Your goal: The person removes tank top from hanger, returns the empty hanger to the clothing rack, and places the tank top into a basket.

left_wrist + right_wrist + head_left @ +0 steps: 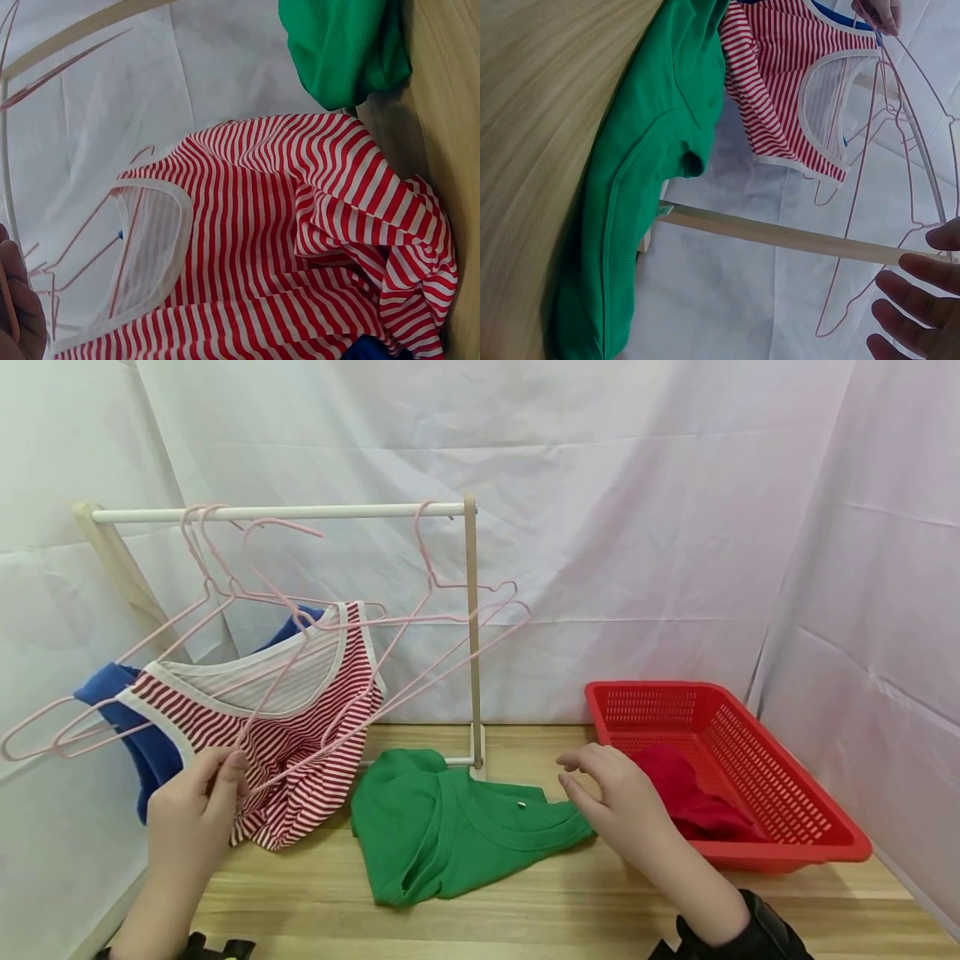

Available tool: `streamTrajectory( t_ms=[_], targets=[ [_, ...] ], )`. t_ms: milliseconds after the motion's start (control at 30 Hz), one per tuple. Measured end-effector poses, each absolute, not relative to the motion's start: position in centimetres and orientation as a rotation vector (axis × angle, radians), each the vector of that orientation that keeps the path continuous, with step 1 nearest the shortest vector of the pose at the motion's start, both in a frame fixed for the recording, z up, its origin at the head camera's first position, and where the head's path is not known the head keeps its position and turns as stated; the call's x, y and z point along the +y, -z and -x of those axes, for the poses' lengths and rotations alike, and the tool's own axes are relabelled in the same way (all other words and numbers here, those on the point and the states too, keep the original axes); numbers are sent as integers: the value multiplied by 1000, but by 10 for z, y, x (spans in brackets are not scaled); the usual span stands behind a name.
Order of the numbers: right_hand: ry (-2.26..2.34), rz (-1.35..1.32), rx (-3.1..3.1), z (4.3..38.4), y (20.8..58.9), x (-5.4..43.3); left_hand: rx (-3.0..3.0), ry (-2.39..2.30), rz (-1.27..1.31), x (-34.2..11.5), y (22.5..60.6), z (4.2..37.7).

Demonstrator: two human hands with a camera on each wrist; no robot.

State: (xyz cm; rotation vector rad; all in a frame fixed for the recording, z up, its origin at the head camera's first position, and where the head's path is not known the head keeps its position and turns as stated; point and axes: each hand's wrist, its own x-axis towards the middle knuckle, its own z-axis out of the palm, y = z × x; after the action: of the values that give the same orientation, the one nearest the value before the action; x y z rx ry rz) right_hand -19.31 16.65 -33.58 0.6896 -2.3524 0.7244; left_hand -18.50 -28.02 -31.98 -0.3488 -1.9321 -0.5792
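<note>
My left hand [197, 802] pinches one corner of a bare pink hanger [405, 619], which slants upward to the right in front of the rack. My right hand [618, 797] hovers between the green shirt and the red basket, fingers spread and holding nothing; its fingers [911, 304] also show in the right wrist view. On the table lies the green shirt [480, 827], crumpled, neckline toward the right. Behind the left hand, a red-and-white striped tank top [307, 735] hangs on another pink hanger, partly covering a blue garment [153, 756].
A rack with a white rail [330, 512] and wooden posts [473, 635] stands at the back left. From its right end hangs another bare pink hanger [426, 547]. At right, the red basket [795, 760] contains a red cloth [693, 802]. White curtains [637, 527] surround the wooden table [315, 918].
</note>
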Motion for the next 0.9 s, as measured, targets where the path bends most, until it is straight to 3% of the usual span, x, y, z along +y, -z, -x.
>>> streamTrajectory(
  t_ms=[900],
  targets=[
    [-694,-755,-2338,196,342,157,-1966,931,-178,-320,335,180]
  ],
)
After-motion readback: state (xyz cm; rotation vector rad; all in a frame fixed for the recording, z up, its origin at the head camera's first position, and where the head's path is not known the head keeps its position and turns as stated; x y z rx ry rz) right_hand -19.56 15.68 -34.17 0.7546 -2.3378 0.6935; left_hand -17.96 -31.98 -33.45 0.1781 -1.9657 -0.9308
